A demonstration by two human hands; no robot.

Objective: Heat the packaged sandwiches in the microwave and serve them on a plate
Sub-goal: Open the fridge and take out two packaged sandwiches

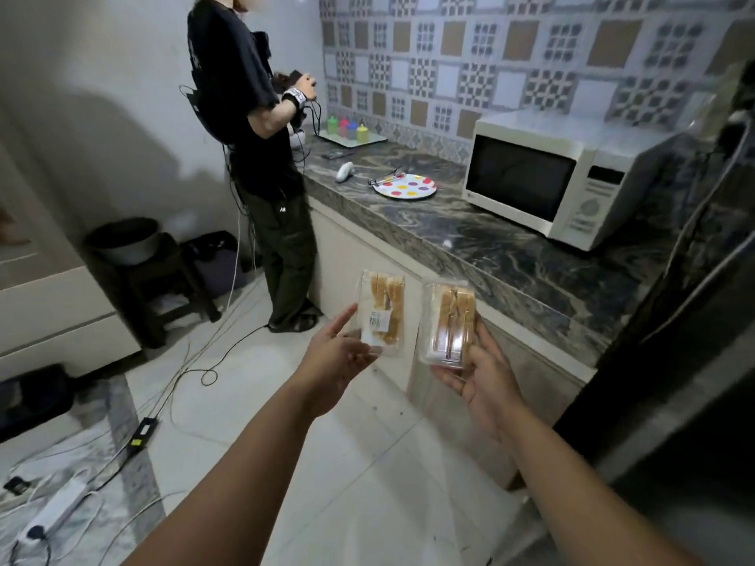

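So, from the head camera: two hands out in front, a packaged sandwich in each. The left hand (pixel 339 357) props up the left sandwich pack (pixel 380 308) from beneath, fingers mostly straight, thumb up along its left side — more a cradle than a clamp. The right hand (pixel 478 373) holds the right sandwich pack (pixel 449 324) at its base, fingers curled behind it and thumb on the near edge. The packs stand upright, close together but not touching, out over the floor on the near side of the counter (pixel 490 255).

Far right on that counter sits the microwave (pixel 551 177), door closed. To its left lies the spotted plate (pixel 406 186) with some small utensil on its rim, too small to make out. Another person (pixel 253 128) stands at the far left end, and cables (pixel 184 373) trail across the floor.

Now the risks, as I judge them. That slick clear plastic could slide off the loosely supporting left hand and fall to the floor. Both hands are full, so opening the door means setting a pack down first; trying it one-handed could tip a pack. Those cables could catch a foot on the way in.
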